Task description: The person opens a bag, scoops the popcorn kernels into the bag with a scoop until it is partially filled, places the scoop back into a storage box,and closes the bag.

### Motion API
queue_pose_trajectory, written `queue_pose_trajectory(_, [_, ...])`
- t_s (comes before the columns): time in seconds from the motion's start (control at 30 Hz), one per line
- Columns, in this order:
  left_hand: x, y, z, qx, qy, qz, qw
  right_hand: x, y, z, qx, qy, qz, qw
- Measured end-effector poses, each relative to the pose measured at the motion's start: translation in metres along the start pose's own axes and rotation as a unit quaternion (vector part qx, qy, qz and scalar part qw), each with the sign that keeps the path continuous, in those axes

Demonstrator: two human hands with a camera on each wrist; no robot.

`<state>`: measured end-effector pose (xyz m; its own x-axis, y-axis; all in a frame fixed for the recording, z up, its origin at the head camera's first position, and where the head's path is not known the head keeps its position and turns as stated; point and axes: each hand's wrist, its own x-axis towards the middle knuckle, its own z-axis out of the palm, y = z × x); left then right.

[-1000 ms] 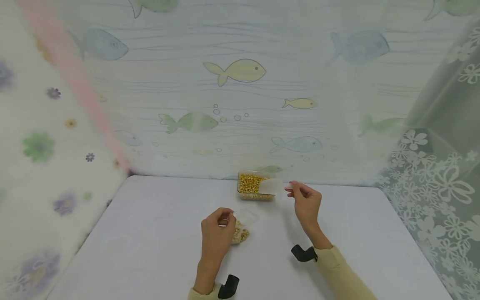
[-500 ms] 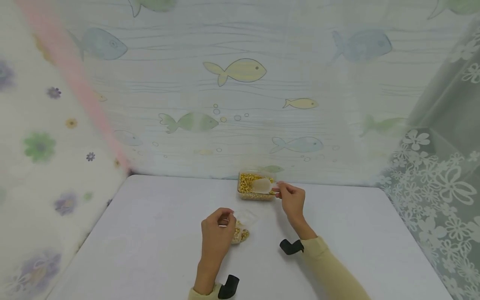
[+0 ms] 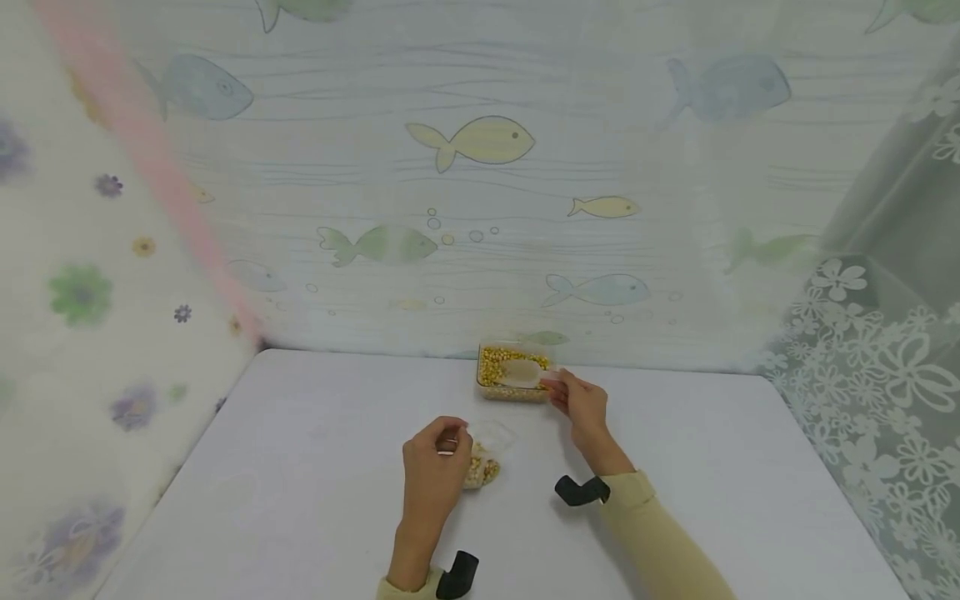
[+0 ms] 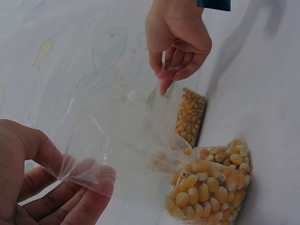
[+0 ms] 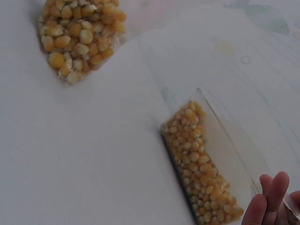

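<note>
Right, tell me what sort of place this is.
Probably a small fabric-screened corner indoors, perhaps arranged for tabletop work: a plain white table, a fish-print backdrop behind it, and a sheer white-flowered curtain at the right.

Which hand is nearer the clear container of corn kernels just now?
Right. The right hand is at the right end of the clear container, holding the scoop over the corn kernels. The left hand is farther off, nearer the person, gripping the plastic bag.
</note>
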<state>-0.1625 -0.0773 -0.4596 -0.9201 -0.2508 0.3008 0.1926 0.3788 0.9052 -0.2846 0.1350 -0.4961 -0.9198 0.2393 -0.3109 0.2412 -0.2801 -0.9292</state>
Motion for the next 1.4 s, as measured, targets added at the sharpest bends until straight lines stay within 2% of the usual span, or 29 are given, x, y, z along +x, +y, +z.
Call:
queue_pose_trajectory(0.33, [0.0, 0.002, -0.001, -0.004, -0.001, 0.003, 1.0, 0.0, -0.002, 0.0, 0.068, -0.014, 0.038, 0.9969])
queue_pose_trajectory(0.53, [0.0, 0.001, 0.0, -0.015, 0.001, 0.014, 0.9998, -0.001, -0.002, 0.0, 0.091, -0.021, 0.045, 0.9946])
queue_pose_trajectory(0.93, [0.0, 0.002, -0.001, -0.009, 0.004, 0.011, 0.9999, -0.005, -0.002, -0.003, 0.147, -0.036, 0.054, 0.987])
queue_pose_trajectory(1.4, [0.0, 0.0, 0.0, -0.005, 0.006, 0.011, 0.9999, -0.019, -0.008, -0.014, 0.152, -0.055, 0.06, 0.985])
